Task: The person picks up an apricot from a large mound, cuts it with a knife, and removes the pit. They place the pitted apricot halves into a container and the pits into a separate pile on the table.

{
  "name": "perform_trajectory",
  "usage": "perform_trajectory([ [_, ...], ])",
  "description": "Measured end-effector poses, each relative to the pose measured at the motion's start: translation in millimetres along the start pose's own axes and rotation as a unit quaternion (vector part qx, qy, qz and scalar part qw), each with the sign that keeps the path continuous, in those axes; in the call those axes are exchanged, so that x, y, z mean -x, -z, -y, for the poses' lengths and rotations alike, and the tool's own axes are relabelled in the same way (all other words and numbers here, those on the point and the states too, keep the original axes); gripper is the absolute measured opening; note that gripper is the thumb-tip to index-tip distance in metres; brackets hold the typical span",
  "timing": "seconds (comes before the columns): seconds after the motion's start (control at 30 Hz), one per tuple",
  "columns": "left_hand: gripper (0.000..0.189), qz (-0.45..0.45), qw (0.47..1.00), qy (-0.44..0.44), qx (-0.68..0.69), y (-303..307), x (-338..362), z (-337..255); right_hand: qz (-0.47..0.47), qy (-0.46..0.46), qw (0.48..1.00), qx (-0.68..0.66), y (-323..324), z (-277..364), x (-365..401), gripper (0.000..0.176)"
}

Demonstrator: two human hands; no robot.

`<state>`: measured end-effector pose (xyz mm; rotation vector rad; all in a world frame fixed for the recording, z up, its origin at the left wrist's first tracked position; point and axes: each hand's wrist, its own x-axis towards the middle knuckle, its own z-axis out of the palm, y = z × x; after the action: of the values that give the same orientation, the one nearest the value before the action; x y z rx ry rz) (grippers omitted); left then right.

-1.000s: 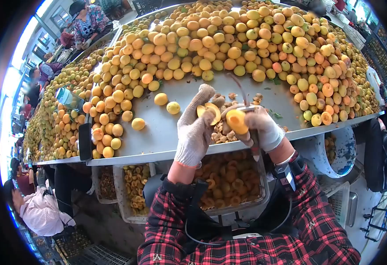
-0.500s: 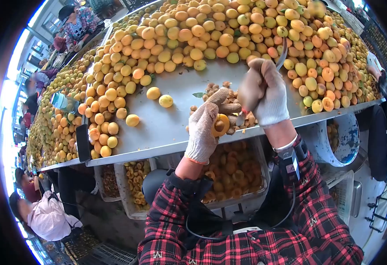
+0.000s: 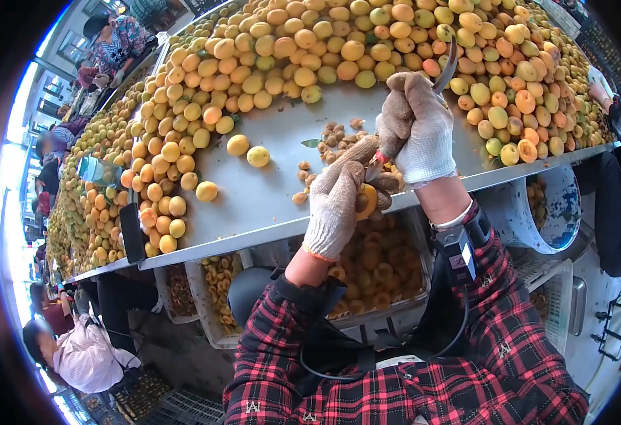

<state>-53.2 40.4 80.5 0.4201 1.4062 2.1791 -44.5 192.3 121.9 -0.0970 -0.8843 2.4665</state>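
Note:
My left hand (image 3: 339,198), in a stained glove, is closed around an opened apricot (image 3: 365,202) at the table's front edge. Right beside it, my gloved right hand (image 3: 413,124) grips a knife; its curved blade (image 3: 449,65) rises above the fist, and a small red part shows below near the left fingers. Behind my hands lies a pile of brown pits (image 3: 335,138) with a green leaf (image 3: 310,143) at its left. Two loose apricots (image 3: 237,145) rest left of the pits. A large heap of whole apricots (image 3: 282,46) covers the back of the metal table (image 3: 254,191).
Under the table edge are a tub of apricot halves (image 3: 378,273), a smaller tub (image 3: 220,283) and a blue-white bucket (image 3: 555,212). A black phone-like object (image 3: 132,232) stands at the left edge. Other people sit at left; a person's arm (image 3: 612,106) is at right.
My right hand has moved slightly up and now shows sharply. My left hand has turned a little, so less of the held apricot's cut face shows. The view has shifted slightly.

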Motion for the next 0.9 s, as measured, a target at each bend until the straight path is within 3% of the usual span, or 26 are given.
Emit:
perform_trajectory([
  [0.07,0.04,0.003,0.999,0.047,0.005,-1.4,2.6,-5.9,-0.005,-0.007,1.0,-0.001,-2.2,-3.8,3.7,0.026],
  [0.17,0.037,-0.019,0.996,0.002,-0.084,7.1,-1.2,4.4,-0.009,-0.025,1.0,-0.014,-1.8,-7.5,3.3,0.026],
  [0.4,0.032,-0.045,0.995,0.042,-0.084,9.2,0.0,8.7,0.008,-0.055,0.998,0.012,-1.2,-12.7,6.3,0.025],
  [0.57,0.03,-0.045,0.987,-0.023,-0.151,8.5,0.0,7.3,0.024,-0.065,0.996,0.047,-3.5,-18.9,12.0,0.022],
  [0.7,0.029,-0.06,0.981,-0.012,-0.185,9.8,1.3,6.9,0.021,-0.051,0.994,0.095,-10.4,-22.5,17.8,0.024],
  [0.8,0.031,-0.049,0.969,-0.05,-0.236,12.6,0.9,8.9,0.056,-0.045,0.988,0.136,-14.4,-20.8,21.5,0.024],
  [0.87,0.025,0.014,0.888,-0.185,-0.421,19.1,-0.1,11.6,0.078,-0.061,0.988,0.122,-15.0,-18.2,22.9,0.024],
  [0.9,0.025,0.014,0.889,-0.183,-0.42,21.4,0.4,14.6,0.1,-0.076,0.986,0.109,-14.8,-16.8,23.6,0.025],
])
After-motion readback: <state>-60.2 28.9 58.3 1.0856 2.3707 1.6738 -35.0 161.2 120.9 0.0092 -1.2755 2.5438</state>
